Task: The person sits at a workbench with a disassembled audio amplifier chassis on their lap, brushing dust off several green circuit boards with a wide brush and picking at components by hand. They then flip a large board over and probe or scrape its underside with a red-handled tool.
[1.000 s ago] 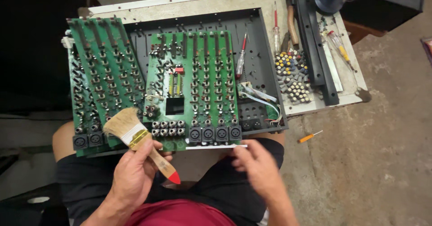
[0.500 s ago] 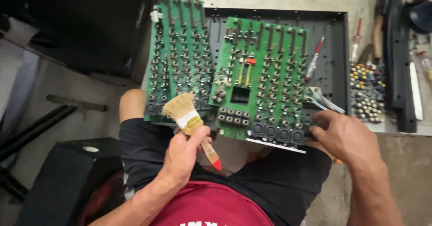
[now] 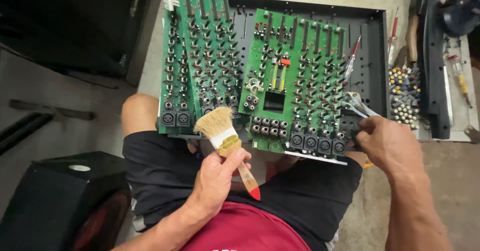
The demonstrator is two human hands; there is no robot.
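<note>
My left hand (image 3: 216, 180) grips a paintbrush (image 3: 225, 141) with pale bristles, a brass ferrule and a red-tipped wooden handle; the bristles sit at the near edge of the green circuit boards. The left board (image 3: 197, 56) and the right board (image 3: 300, 76) lie in a dark metal chassis (image 3: 372, 56) resting on my lap. My right hand (image 3: 387, 143) grips the chassis's near right corner, by the row of black round sockets (image 3: 317, 142).
A red-handled screwdriver (image 3: 351, 58) and pliers (image 3: 359, 103) lie in the chassis on the right. Several coloured knobs (image 3: 404, 93) sit beside a black rail (image 3: 434, 81). A black speaker box (image 3: 60, 201) stands at my lower left.
The view has swung left and closer. My right hand went from hovering near the front edge to gripping the chassis's right corner. The brush stays held at the boards' near edge.
</note>
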